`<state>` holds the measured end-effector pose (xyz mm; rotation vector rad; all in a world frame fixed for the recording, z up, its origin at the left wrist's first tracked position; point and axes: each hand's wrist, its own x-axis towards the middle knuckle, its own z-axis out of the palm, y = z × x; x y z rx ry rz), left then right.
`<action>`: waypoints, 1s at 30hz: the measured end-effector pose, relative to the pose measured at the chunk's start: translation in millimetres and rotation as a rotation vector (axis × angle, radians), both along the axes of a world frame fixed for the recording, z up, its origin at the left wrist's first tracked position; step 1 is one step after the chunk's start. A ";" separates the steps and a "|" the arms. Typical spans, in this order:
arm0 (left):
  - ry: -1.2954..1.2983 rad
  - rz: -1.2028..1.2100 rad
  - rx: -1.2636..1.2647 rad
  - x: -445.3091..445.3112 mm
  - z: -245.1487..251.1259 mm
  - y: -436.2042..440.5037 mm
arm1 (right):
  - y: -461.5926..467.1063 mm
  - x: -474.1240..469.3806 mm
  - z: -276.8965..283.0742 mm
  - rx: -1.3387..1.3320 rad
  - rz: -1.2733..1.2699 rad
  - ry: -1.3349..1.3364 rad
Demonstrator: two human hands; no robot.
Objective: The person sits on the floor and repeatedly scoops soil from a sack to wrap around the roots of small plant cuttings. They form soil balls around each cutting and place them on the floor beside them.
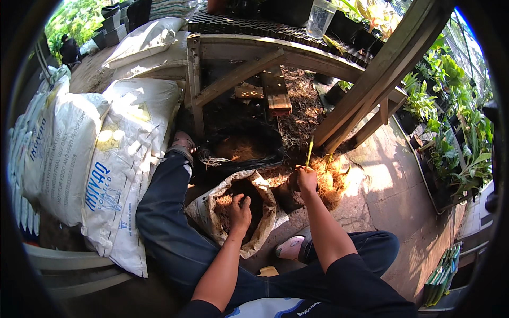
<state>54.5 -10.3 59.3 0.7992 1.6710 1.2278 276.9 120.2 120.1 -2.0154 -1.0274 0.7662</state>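
Observation:
My right hand point(307, 181) grips an upright green plant stem point(310, 149) near its lower part; the stem's base is hidden by the fingers. Beside that hand lies a loose heap of golden-brown coir fibre point(332, 185), with a few other green shoots standing in it. My left hand point(240, 212) is inside the mouth of a white woven sack point(267, 198) with its rim rolled down. Its fingers are loosely bent and slightly apart, just over the dark brown potting mix point(224, 210). Nothing shows between them.
A black plastic bag point(254, 155) holding brown fibre lies beyond the sack. Full white sacks point(131, 119) are stacked at left. A wooden bench point(246, 43) carries a clear plastic cup point(320, 18) and pots; its slanted post point(373, 79) rises close to my right hand. Potted plants point(453, 139) line the right.

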 end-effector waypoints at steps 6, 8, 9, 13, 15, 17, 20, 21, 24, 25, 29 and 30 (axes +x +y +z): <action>0.325 -0.295 -0.179 3.5 -10.8 -16.4 | -42.2 42.0 -35.9 0.111 0.121 -0.363; 0.517 -0.473 -0.272 5.5 -1.6 -24.4 | -36.1 45.5 -51.3 0.127 0.131 -0.282; 0.546 -0.522 -0.313 7.4 2.5 -26.8 | -31.5 47.2 -57.3 0.106 0.136 -0.242; 0.642 -0.692 -0.389 16.1 8.3 -16.9 | -26.7 50.7 -66.1 0.053 0.049 -0.279; 0.743 -0.700 -0.340 20.1 7.6 1.6 | -31.7 52.8 -60.5 0.098 0.081 -0.260; 0.790 -0.758 -0.441 19.9 5.9 25.2 | -32.3 53.5 -52.4 0.071 0.101 -0.287; 0.589 -0.780 -0.600 15.7 -6.5 58.8 | -33.2 59.6 -43.5 0.026 0.185 0.173; 0.483 -0.838 -0.644 15.7 -16.0 66.1 | -31.6 61.9 -42.1 0.043 0.213 0.268; 0.684 -0.960 -0.670 19.1 -61.2 75.8 | -27.0 67.4 -40.6 0.028 0.237 0.574; 0.834 -0.965 -0.642 21.9 -79.1 73.5 | -22.5 71.6 -37.4 0.017 0.334 0.544; 0.906 -1.005 -0.626 19.8 -121.0 67.0 | 0.1 93.3 -8.1 -0.113 0.487 0.344; 0.936 -0.966 -0.580 19.6 -118.0 63.7 | 3.4 101.6 4.1 -0.101 0.555 0.255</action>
